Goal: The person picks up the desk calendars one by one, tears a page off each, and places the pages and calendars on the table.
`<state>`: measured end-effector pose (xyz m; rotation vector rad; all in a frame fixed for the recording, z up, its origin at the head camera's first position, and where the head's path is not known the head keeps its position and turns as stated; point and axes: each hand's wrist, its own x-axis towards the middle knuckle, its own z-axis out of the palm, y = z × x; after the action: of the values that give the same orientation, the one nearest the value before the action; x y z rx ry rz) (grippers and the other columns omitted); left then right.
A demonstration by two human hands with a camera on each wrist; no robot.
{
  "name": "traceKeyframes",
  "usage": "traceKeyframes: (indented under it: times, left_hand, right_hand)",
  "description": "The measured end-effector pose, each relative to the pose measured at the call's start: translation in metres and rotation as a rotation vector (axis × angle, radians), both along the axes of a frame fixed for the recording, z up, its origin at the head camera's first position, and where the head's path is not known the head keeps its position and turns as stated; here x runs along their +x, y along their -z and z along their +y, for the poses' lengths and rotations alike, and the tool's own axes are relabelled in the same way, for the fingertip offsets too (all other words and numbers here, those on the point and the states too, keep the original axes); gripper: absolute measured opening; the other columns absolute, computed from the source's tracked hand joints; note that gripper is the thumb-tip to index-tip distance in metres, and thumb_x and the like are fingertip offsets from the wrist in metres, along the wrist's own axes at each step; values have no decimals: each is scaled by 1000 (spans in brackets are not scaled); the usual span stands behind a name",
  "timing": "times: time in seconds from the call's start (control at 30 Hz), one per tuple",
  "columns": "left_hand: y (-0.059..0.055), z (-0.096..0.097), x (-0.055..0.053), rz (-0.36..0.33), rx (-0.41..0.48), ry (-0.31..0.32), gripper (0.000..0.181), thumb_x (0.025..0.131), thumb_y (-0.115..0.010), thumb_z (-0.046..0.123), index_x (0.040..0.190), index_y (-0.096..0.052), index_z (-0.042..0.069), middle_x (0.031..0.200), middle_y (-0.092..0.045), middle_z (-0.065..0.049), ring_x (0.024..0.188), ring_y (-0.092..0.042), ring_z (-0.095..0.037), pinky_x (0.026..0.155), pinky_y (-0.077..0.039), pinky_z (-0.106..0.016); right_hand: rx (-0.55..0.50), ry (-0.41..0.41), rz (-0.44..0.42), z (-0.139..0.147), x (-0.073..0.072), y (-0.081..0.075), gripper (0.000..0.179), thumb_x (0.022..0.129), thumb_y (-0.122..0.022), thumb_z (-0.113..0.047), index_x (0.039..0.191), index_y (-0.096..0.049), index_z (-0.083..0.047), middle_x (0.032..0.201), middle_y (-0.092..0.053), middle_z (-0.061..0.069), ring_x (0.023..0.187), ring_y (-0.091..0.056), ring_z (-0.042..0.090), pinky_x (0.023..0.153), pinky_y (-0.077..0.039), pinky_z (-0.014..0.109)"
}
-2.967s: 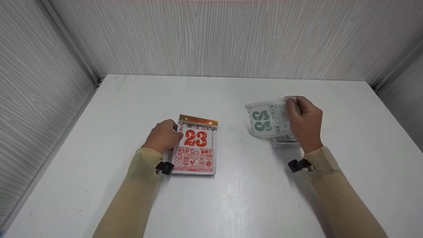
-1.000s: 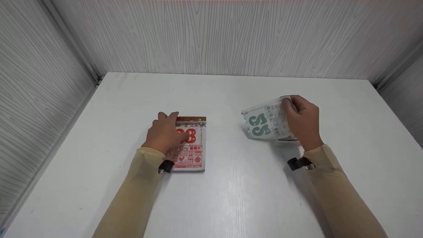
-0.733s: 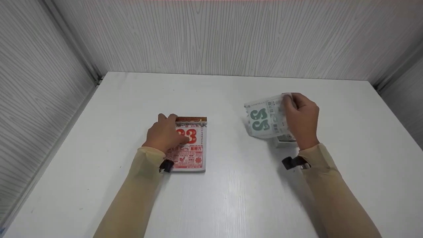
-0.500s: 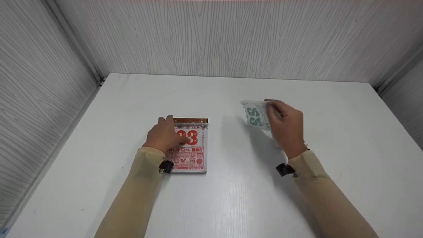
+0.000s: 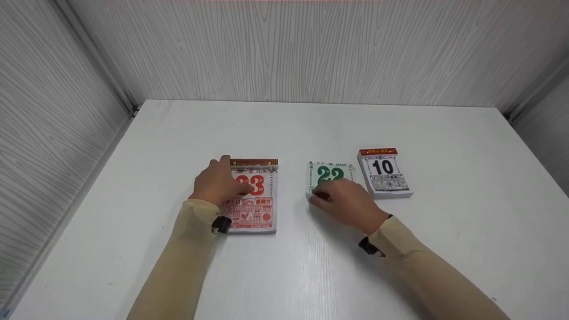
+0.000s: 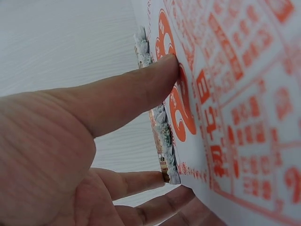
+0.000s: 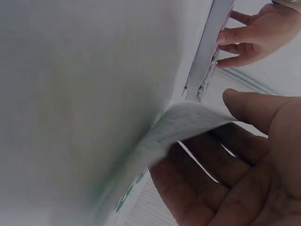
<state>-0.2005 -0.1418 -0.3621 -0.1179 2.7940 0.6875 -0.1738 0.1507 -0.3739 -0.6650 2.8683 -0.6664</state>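
A tear-off calendar (image 5: pixel 249 211) with a red 23 lies left of centre on the white table. My left hand (image 5: pixel 218 182) holds its left side, thumb on the red number, fingers along the edge. In the left wrist view the thumb (image 6: pixel 141 89) presses the top page. To the right, a torn-off calendar sheet (image 5: pixel 314 171) with a green 22 lies low over the table. My right hand (image 5: pixel 346 202) pinches its near left corner and covers its lower part. The right wrist view shows the sheet (image 7: pixel 188 120) bent up between thumb and fingers.
A smaller tear-off calendar (image 5: pixel 386 183) with a black 10 and a red header lies just right of the sheet. The white table (image 5: pixel 293 275) is bounded by wood-grain panels (image 5: pixel 311 53) at the back and sides.
My right hand has carried the green 22 sheet left and down to the table, turning it upright and uncovering the smaller calendar. Earlier, the red 23 calendar shifted slightly left under my left hand.
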Motion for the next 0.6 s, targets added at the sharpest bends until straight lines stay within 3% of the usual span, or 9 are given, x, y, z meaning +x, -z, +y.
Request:
traceKeyframes:
  times: [0.3, 0.43, 0.6]
  left_hand:
    - [1, -1, -1, 9, -13, -7, 97, 87, -81, 39, 156, -31, -6, 142, -48, -31, 124, -55, -44, 107, -45, -58]
    - [1, -1, -1, 5, -17, -7, 98, 87, -81, 39, 157, -30, -6, 144, -47, -31, 126, -54, -45, 108, -44, -59]
    - [1, 0, -1, -2, -18, -4, 98, 87, -81, 40, 157, -29, -6, 144, -46, -31, 127, -53, -45, 109, -43, -59]
  right_hand:
    - [35, -115, -25, 5, 8, 4, 38, 91, -79, -40, 116, -77, -12, 113, -68, 2, 99, -64, 18, 89, -56, 37]
    - [16, -95, -46, 13, 3, 1, 48, 94, -75, -41, 129, -69, -7, 124, -67, 6, 112, -64, 23, 99, -53, 42]
    - [44, -67, -11, 29, -6, 0, 51, 95, -76, -32, 135, -64, -3, 138, -60, 14, 126, -58, 32, 107, -49, 47]
